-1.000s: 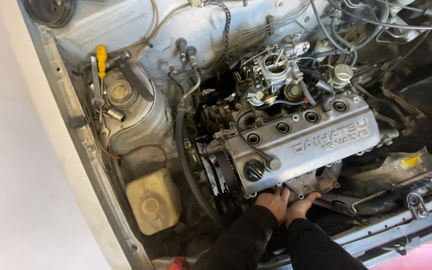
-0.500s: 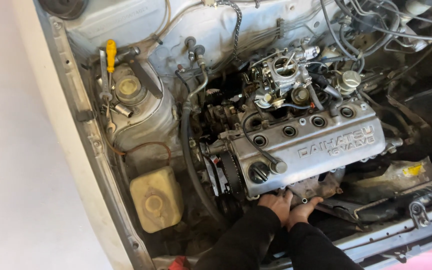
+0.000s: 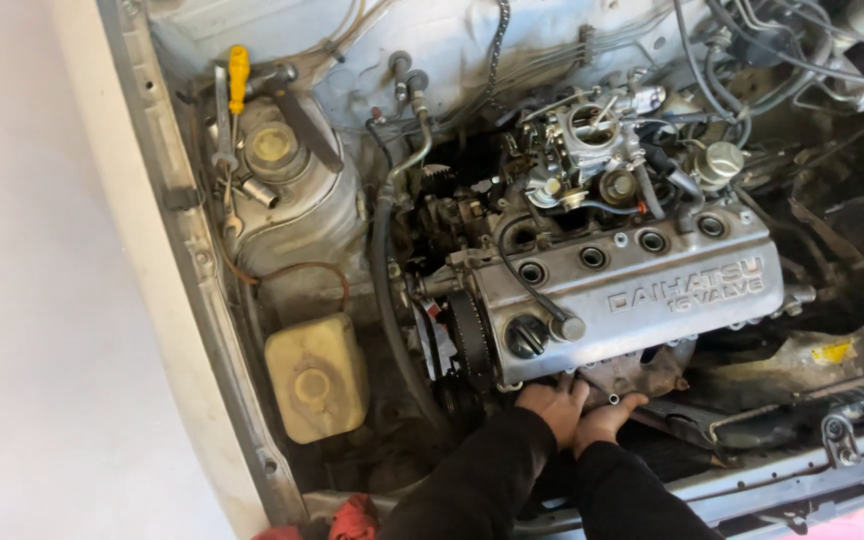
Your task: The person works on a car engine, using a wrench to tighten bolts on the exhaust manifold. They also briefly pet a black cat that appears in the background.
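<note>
Both my arms, in black sleeves, reach into a car's engine bay from the bottom edge of the head view. My left hand [image 3: 550,403] has its fingers curled against the lower front edge of the grey valve cover [image 3: 642,285], just right of the black toothed pulley [image 3: 470,338]. My right hand [image 3: 607,420] lies beside it, fingers up against the rusty manifold [image 3: 647,372]. A small metal tube end [image 3: 614,399] shows at its fingertips. What either hand grips is hidden.
A yellowish fluid tank [image 3: 317,375] sits at the left by the white body edge [image 3: 187,300]. A yellow-handled screwdriver [image 3: 238,78] and wrenches lie on the strut tower. The carburettor [image 3: 592,135] and hoses are behind the cover. A red rag [image 3: 352,520] lies at the bottom.
The view has drifted a little, so the engine sits slightly further right in frame. Both hands stay at the same spot under the valve cover, with only small finger shifts.
</note>
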